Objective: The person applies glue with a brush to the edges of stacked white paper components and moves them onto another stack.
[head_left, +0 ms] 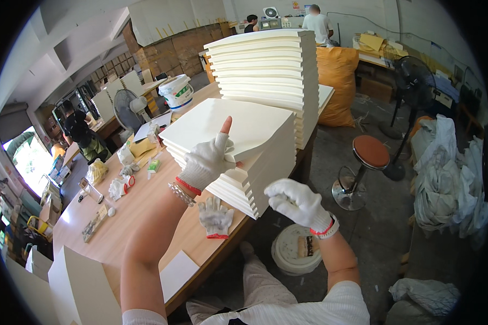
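Observation:
My left hand, in a white knit glove with a bare index finger, is at the near corner of a stack of thick white boards. Its index finger stretches out over the top board, and a bare fingertip shows by the corner. To the right of the stack, apart from it, my gloved right hand hangs in the air with its fingers curled in. Whatever it may hold is hidden. Behind the near stack rises a taller stack of white boards with stepped edges. A loose glove lies on the wooden table below my left wrist.
A lidded white bucket stands on the floor below my right hand. Farther right are a red-topped stool, a black fan and bagged material. A white tub stands on the table. Other people work in the background.

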The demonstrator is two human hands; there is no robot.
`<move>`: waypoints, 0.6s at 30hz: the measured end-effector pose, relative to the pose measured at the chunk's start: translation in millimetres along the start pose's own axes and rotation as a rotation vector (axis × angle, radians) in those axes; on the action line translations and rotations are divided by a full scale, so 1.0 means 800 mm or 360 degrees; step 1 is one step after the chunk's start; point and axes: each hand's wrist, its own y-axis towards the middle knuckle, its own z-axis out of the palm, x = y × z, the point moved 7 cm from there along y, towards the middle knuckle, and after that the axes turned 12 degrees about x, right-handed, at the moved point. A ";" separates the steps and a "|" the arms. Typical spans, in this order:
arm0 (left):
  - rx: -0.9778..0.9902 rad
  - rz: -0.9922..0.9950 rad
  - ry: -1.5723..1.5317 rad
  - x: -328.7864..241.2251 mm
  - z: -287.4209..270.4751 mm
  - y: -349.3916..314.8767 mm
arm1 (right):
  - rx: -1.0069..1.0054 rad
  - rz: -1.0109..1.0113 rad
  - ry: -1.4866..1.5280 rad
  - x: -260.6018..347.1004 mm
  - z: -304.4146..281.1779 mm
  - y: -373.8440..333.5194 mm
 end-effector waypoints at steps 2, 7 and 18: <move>-0.0074 -0.0009 0.0036 0.002 0.001 0.003 | -0.0012 -0.0249 -0.0266 0.015 -0.007 0.018; -0.0209 0.0126 -0.0008 0.002 -0.001 -0.004 | 0.0182 -0.0185 -0.0696 0.013 0.003 0.068; -0.0368 -0.0296 -0.0368 0.007 -0.001 -0.011 | -0.0933 0.0477 -0.0187 -0.168 -0.238 0.034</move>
